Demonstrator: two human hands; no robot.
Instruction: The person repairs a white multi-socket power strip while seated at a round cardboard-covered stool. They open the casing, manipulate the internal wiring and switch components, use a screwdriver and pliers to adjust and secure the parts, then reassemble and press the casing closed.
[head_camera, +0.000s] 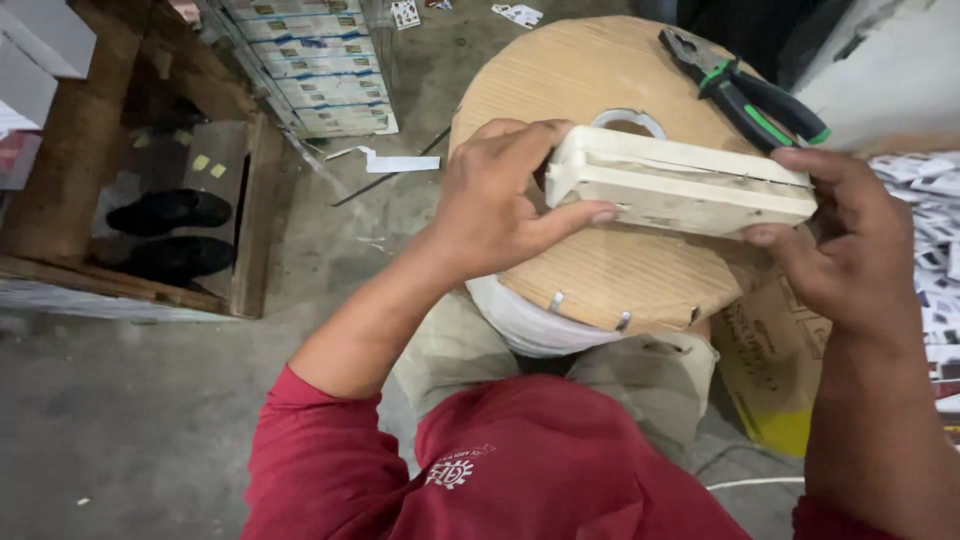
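Grey concrete floor (130, 420) ran across the left of the view, dusty and scuffed; on it sat a wooden pallet (250, 215) with a pair of black shoes (170, 232) lying in its hollow, and beyond that a stack of printed cartons (315, 65) stood wrapped in clear film; a strip of white paper (395, 162) lay on the floor just beside the stack. Nearer the middle a round wooden reel (600, 270) served as the counter, its top face pale and grained, white material wound beneath its rim; the left hand (495, 205) was clamped on the left end of a cream plastic casing (680, 185), thumb along its front edge, fingers curled over the top. That casing hung just above the reel's face, held level; green-and-black pliers (745, 90) rested on the reel's far edge; the right hand (850, 240) gripped the casing's right end, closed around it; small printed cards (935, 230) were heaped at the far right.
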